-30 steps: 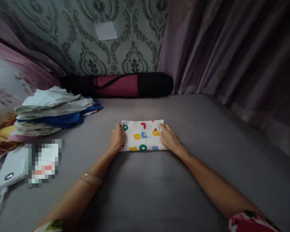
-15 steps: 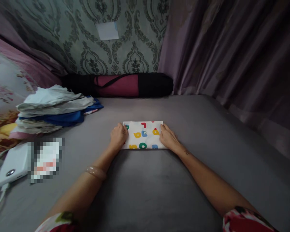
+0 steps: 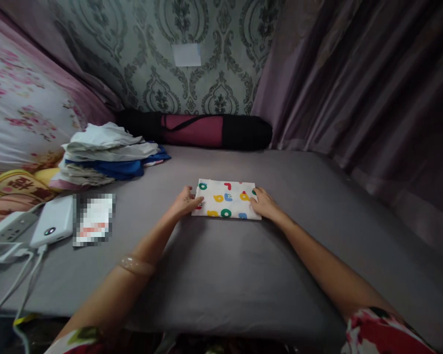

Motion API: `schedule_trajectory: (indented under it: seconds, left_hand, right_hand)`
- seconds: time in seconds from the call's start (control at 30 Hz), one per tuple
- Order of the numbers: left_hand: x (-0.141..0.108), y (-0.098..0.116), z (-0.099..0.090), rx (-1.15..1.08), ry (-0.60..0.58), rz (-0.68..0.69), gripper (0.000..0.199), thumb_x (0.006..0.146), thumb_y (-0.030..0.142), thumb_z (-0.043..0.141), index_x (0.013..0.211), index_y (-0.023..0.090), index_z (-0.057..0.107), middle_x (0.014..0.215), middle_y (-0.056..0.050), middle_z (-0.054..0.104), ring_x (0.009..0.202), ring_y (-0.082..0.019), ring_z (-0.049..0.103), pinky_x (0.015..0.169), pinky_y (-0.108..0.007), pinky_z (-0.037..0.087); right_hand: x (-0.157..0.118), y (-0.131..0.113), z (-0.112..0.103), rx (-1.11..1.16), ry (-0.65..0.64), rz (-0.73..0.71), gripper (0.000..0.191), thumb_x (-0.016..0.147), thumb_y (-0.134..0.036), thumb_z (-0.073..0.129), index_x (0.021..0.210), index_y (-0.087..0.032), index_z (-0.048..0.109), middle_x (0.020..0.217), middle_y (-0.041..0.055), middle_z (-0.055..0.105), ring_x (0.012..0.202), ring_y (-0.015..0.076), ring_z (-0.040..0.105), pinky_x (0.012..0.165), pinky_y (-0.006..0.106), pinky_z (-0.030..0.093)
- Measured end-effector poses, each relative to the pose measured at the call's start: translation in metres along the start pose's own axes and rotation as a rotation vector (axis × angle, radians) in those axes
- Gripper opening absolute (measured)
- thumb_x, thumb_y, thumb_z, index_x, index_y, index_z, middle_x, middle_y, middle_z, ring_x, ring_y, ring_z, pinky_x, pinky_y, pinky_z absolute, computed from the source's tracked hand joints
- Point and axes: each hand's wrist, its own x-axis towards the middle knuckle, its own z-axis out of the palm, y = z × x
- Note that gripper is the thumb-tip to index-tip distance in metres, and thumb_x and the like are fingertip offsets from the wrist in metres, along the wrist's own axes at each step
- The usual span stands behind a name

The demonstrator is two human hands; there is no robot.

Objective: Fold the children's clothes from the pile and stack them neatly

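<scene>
A folded white cloth point(image 3: 225, 199) printed with colourful letters lies on the grey bed sheet as a flat rectangle. At its left edge is my left hand point(image 3: 185, 201), thumb on top of the fabric and fingers curled by the side. My right hand point(image 3: 268, 204) pinches the opposite edge in the same way, its thumb over the printed face. Fingertips on both sides are partly hidden.
A pile of clothes point(image 3: 110, 152) sits at the far left. Nearer are a white power bank point(image 3: 55, 221), a power strip point(image 3: 11, 228), cables and a blurred packet point(image 3: 94, 219). A black and maroon bag point(image 3: 194, 130) lies along the wall; a curtain point(image 3: 354, 88) hangs right.
My view has shifted, showing more of the bed's near edge. Both hands have loosened slightly at the cloth's sides, with the left thumb and fingers spread more. The cloth remains folded.
</scene>
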Motion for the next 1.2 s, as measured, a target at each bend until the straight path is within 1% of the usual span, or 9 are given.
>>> schedule_trajectory:
  seconds: [0.07,0.27,0.53,0.63,0.73,0.8,0.9,1.0,1.2]
  left_hand:
    - [-0.005,-0.008,-0.001,-0.041,-0.039,0.048,0.072,0.079,0.034,0.067,0.139,0.010,0.035,0.108,-0.013,0.067,0.089,-0.020,0.066,0.070,-0.026,0.049]
    - [-0.004,-0.023,0.003,-0.053,-0.029,0.139,0.071,0.076,0.027,0.066,0.139,0.010,0.036,0.100,-0.010,0.066,0.083,-0.017,0.064,0.071,-0.027,0.050]
    - [-0.004,-0.021,0.004,0.110,-0.020,0.184,0.058,0.081,0.024,0.061,0.134,0.014,0.042,0.099,-0.008,0.063,0.088,-0.019,0.062,0.080,-0.032,0.051]
    - [-0.004,-0.021,0.005,0.211,0.058,0.241,0.052,0.081,0.018,0.058,0.132,0.015,0.045,0.110,-0.011,0.059,0.099,-0.022,0.061,0.090,-0.035,0.048]
    - [-0.002,-0.016,0.010,0.264,0.163,0.353,0.044,0.086,0.020,0.053,0.130,0.014,0.047,0.118,-0.015,0.054,0.107,-0.024,0.058,0.095,-0.037,0.046]
    - [0.000,-0.007,0.018,0.286,0.192,0.454,0.038,0.090,0.024,0.049,0.127,0.015,0.049,0.119,-0.015,0.055,0.109,-0.024,0.057,0.098,-0.038,0.045]
    - [0.005,0.011,0.037,0.338,0.178,0.605,0.034,0.093,0.024,0.044,0.125,0.017,0.050,0.123,-0.014,0.055,0.116,-0.024,0.053,0.102,-0.039,0.042]
    - [0.009,0.025,0.057,0.401,0.138,0.699,0.035,0.093,0.019,0.039,0.126,0.015,0.051,0.128,-0.016,0.056,0.124,-0.025,0.049,0.107,-0.041,0.038]
    - [0.013,0.028,0.072,0.525,0.139,0.692,0.047,0.094,0.022,0.037,0.138,0.007,0.043,0.148,-0.021,0.042,0.143,-0.031,0.030,0.116,-0.048,0.023]
  right_hand:
    - [-0.010,-0.007,0.001,-0.019,0.016,0.054,0.048,0.093,-0.023,0.041,0.138,-0.008,0.046,0.145,0.0195,0.043,0.124,0.0273,0.052,0.103,0.035,0.040]
    - [-0.032,-0.033,0.002,-0.106,0.067,0.140,0.046,0.095,-0.018,0.032,0.139,-0.014,0.045,0.148,0.0193,0.039,0.107,0.0290,0.062,0.092,0.041,0.045]
    - [-0.030,-0.032,-0.011,-0.090,-0.036,0.123,0.044,0.095,-0.016,0.028,0.132,-0.014,0.051,0.131,0.0191,0.053,0.110,0.0307,0.059,0.091,0.044,0.045]
    - [-0.028,-0.029,-0.019,-0.108,-0.079,0.100,0.043,0.094,-0.016,0.031,0.131,-0.015,0.053,0.129,0.0184,0.055,0.112,0.0304,0.058,0.093,0.043,0.044]
    - [-0.028,-0.036,-0.024,-0.185,-0.009,0.130,0.043,0.093,-0.012,0.030,0.128,-0.011,0.056,0.128,0.0215,0.055,0.109,0.0313,0.059,0.093,0.045,0.043]
    - [-0.028,-0.045,-0.022,-0.211,0.092,0.072,0.043,0.095,-0.012,0.028,0.127,-0.008,0.056,0.133,0.0244,0.052,0.115,0.0331,0.055,0.097,0.048,0.040]
    - [-0.025,-0.062,-0.010,-0.186,0.173,-0.155,0.046,0.098,-0.024,0.031,0.137,-0.007,0.049,0.149,0.0215,0.039,0.136,0.0336,0.036,0.112,0.051,0.023]
    - [-0.017,-0.074,0.005,-0.144,0.137,-0.276,0.053,0.099,-0.028,0.031,0.147,-0.008,0.038,0.156,0.0153,0.032,0.145,0.0287,0.021,0.118,0.051,0.008]
    - [-0.002,-0.077,0.020,-0.124,0.061,-0.295,0.056,0.096,-0.025,0.031,0.149,-0.008,0.035,0.158,0.0132,0.027,0.147,0.0256,0.018,0.119,0.050,0.006]
